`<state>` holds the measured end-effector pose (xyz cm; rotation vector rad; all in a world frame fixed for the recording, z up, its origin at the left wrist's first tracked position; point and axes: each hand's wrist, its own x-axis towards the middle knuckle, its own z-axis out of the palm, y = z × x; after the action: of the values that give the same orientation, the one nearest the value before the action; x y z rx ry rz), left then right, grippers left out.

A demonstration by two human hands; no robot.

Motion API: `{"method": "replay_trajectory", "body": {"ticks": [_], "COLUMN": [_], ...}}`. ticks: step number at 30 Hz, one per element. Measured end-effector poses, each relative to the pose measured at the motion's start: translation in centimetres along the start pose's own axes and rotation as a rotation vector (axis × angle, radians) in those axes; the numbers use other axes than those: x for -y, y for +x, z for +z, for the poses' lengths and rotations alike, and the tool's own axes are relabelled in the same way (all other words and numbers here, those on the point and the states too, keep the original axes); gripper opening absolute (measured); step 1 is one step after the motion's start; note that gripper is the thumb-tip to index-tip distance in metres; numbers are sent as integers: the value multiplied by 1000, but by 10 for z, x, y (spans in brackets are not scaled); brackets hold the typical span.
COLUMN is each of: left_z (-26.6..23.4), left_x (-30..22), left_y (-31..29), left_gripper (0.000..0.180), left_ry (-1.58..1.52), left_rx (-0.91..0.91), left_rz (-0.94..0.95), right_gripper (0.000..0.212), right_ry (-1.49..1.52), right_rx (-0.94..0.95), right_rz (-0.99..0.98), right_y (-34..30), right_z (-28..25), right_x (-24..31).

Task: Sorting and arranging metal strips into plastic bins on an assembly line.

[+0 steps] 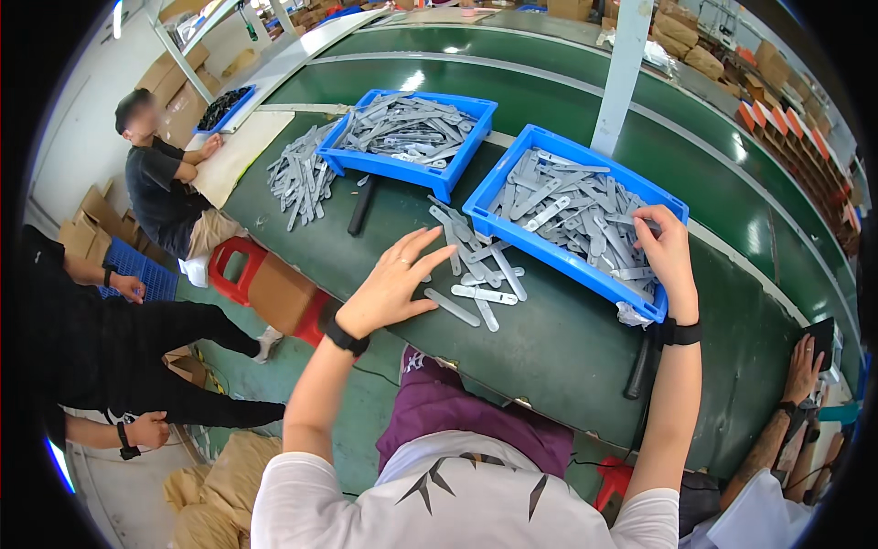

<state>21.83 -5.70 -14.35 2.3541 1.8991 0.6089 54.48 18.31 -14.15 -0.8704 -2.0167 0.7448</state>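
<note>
My left hand (391,285) hovers with spread fingers above the green bench, empty. Just right of it lie loose flat grey strips (452,307), long with rounded ends; some have slots. A blue plastic bin (573,261) heaped with similar strips stands in front of my right hand (668,252). That hand reaches over the bin's right side, thumb and fingers closed at the end of a flat grey strip (621,219) among the pile. The fingertips partly hide the grip.
A second blue bin (393,169) of strips stands left, beside a loose strip pile (302,178). Black-handled tools (362,205) lie on the bench. A metal post (625,73) rises behind the bins. People sit and stand left; another person's arm (773,439) is at right.
</note>
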Motion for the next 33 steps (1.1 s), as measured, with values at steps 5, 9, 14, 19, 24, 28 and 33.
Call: {"method": "replay_trajectory", "body": {"ticks": [5, 9, 14, 19, 24, 28, 33], "left_z": [22, 33, 35, 30, 29, 31, 37], "left_x": [-13, -25, -22, 0, -2, -4, -10], "left_y": [-48, -67, -82, -81, -75, -75, -65], "left_gripper": [55, 40, 33, 27, 28, 28, 28], "left_ry": [-76, -25, -1, 51, -22, -71, -127], "left_rx": [-293, -415, -474, -539, -485, -447, -385], "left_rz": [-219, -300, -392, -499, -547, -525, -448], "right_gripper": [15, 21, 24, 24, 22, 12, 7], "right_ry": [-201, -496, 50, -147, -312, -348, -105], "right_rx": [-12, -15, 155, 604, 471, 485, 401], "right_rz": [-73, -218, 132, -153, -298, -250, -122], "right_y": [0, -6, -26, -67, -85, -78, -65], "right_z": [-4, -15, -14, 70, 131, 135, 108], "right_x": [15, 27, 90, 118, 95, 92, 101]}}
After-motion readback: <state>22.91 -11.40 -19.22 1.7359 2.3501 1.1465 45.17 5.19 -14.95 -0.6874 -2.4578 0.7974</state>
